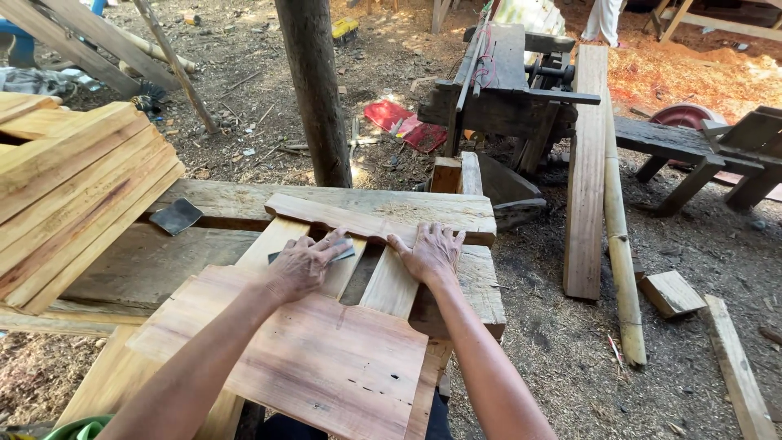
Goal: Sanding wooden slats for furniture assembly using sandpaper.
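A stack of pale sawn planks (77, 191) crowds the left edge of the rough grey plank bench (147, 269), with a dark flat metal scraper blade (176, 216) lying on the bench just beside it. Behind the bench stands a dark round wooden post (314, 90), and beyond it a weathered dark timber machine frame (501, 85); a long pale board (586, 163) and a bamboo pole (621, 244) lean and lie to the right on the sawdust-strewn ground (570, 350). On the bench lies the reddish slatted wooden panel (326, 342), its broad board nearest the camera, its pale slats running away to a wavy-edged crosspiece (358, 218). The left hand (303, 267) presses a small grey flat abrasive sheet (342, 251) onto a slat, fingers closed down over it. The right hand (430, 254) lies open and flat on the neighbouring slat, gripping nothing.
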